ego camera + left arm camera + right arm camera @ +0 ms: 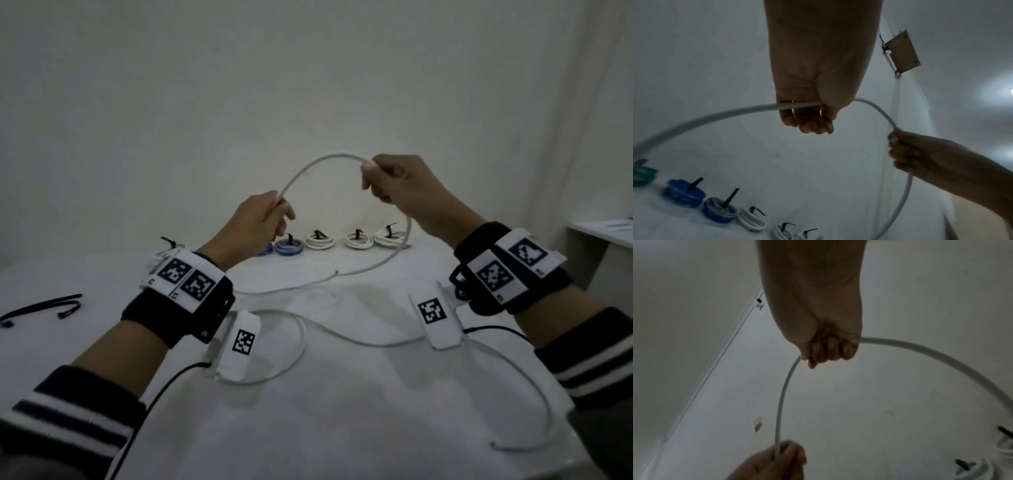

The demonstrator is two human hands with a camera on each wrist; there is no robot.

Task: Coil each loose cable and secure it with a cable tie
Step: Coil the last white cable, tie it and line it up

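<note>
A long white cable (318,162) arches in the air between both hands above the white table (342,411). My left hand (263,219) grips the cable (735,110) in curled fingers. My right hand (394,181) grips the cable (920,348) higher and to the right. From the right hand the cable curves down to the table, and its slack loops across the near tabletop (301,342). Two loose black cable ties (44,306) lie on the table at the left.
Along the table's far edge stand several tied coils: white ones (358,240) at the right, blue ones (289,245) behind my left hand. A wall rises right behind them. A second table corner (603,233) shows at the right.
</note>
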